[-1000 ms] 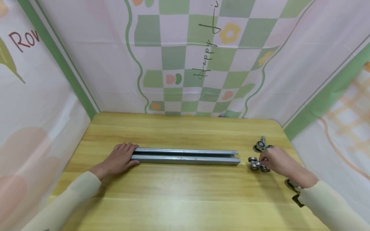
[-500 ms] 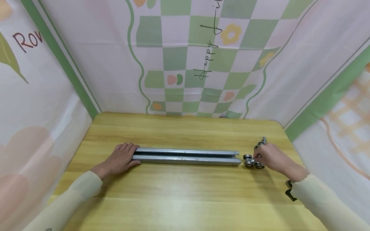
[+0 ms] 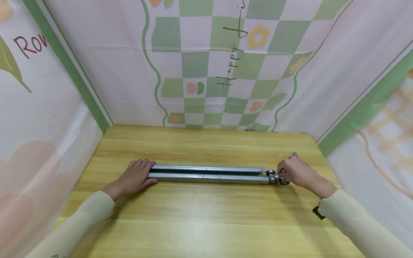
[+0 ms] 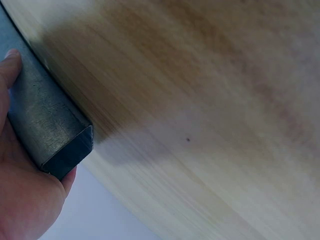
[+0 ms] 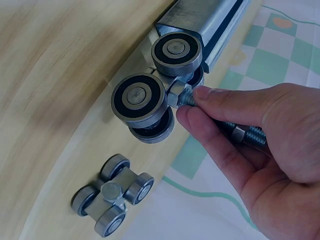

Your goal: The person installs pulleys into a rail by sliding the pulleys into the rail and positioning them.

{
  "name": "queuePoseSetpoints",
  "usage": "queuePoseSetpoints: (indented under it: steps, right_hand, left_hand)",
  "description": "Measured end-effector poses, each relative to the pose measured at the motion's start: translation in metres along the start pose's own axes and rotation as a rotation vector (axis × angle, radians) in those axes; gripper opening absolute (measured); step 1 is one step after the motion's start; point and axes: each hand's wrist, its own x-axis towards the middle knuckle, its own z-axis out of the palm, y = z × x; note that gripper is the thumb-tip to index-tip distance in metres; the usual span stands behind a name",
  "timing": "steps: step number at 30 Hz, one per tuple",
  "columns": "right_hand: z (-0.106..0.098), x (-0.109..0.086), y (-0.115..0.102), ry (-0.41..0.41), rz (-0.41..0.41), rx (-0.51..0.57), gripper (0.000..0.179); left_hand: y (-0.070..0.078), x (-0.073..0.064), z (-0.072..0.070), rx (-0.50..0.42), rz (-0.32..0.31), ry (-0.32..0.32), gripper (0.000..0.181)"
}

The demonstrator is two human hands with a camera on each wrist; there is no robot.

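Note:
A steel C-shaped rail (image 3: 206, 178) lies across the table, its slot facing the far side and top. My left hand (image 3: 133, 178) grips its left end; in the left wrist view the thumb and palm wrap the square hollow end (image 4: 67, 150). At the other end, my right hand (image 3: 298, 173) pinches the threaded bolt (image 5: 187, 97) of a roller trolley (image 5: 139, 97) between thumb and fingertips. The trolley's leading wheels (image 5: 176, 52) are right at the rail's open mouth. A second roller trolley (image 5: 112, 195) rests on the table below the right hand.
A dark bracket-like piece (image 3: 317, 213) lies partly hidden by the right sleeve. The wooden table (image 3: 193, 222) ends at patterned cloth hangings (image 3: 206, 64) behind and on both sides.
My right hand has carried the roller trolley leftward, from a short gap away up to the rail's right end. The left hand and rail have stayed in place.

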Motion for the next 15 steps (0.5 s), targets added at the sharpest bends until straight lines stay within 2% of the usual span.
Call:
queuePoseSetpoints:
  steps: [9,15]
  right_hand:
    - [0.0046,0.0068,-0.0041,-0.018,0.004,-0.016,0.017]
    - [0.0081,0.0081,-0.0046,-0.018,-0.005,-0.009,0.017]
  left_hand:
    - [-0.0012,-0.0001,0.0014,0.0,0.006,0.022,0.06]
    - [-0.0003,-0.0004,0.0014,0.0,-0.004,0.003,0.059]
